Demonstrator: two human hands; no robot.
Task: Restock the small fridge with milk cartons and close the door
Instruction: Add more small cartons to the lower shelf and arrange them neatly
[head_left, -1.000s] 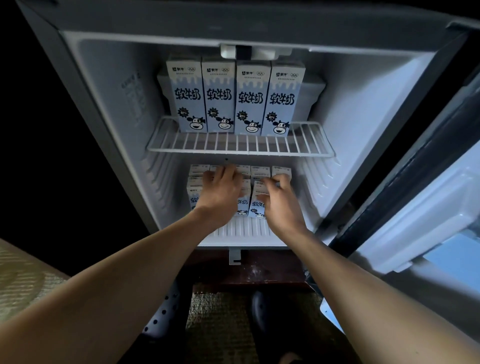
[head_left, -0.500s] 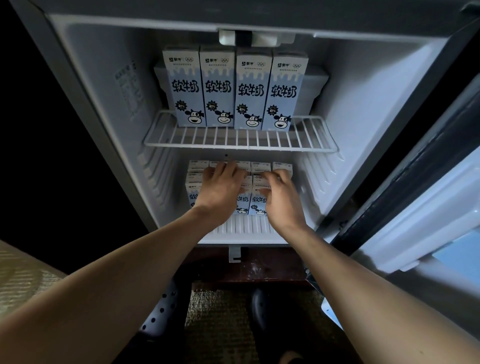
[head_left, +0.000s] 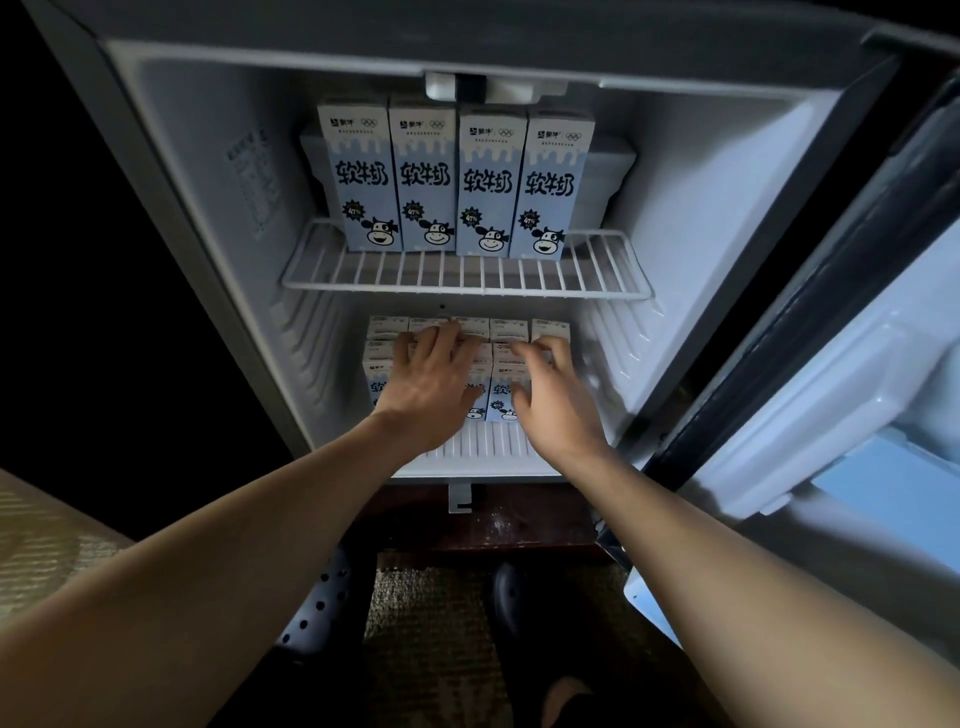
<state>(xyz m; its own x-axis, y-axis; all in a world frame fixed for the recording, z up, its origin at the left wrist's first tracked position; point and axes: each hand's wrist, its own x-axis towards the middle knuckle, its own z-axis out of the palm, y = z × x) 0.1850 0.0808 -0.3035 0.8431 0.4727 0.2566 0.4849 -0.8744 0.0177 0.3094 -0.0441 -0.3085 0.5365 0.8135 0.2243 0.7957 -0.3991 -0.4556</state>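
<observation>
Both left hand (head_left: 434, 387) and right hand (head_left: 556, 402) still press open-fingered on lower cartons (head_left: 508, 329) (door (head_left: 831, 389) open).

The milk cartons (head_left: 453, 182) were pale blue and white with black lettering and cartoon cows; the wire shelf (head_left: 467, 283) was white.

We read 软牛奶 on each of the four cartons (head_left: 485, 187) on the wire shelf (head_left: 467, 284), with 蒙牛 beside Olympic rings above and 47% below; the left wall's label (head_left: 252, 179) is illegible.
</observation>
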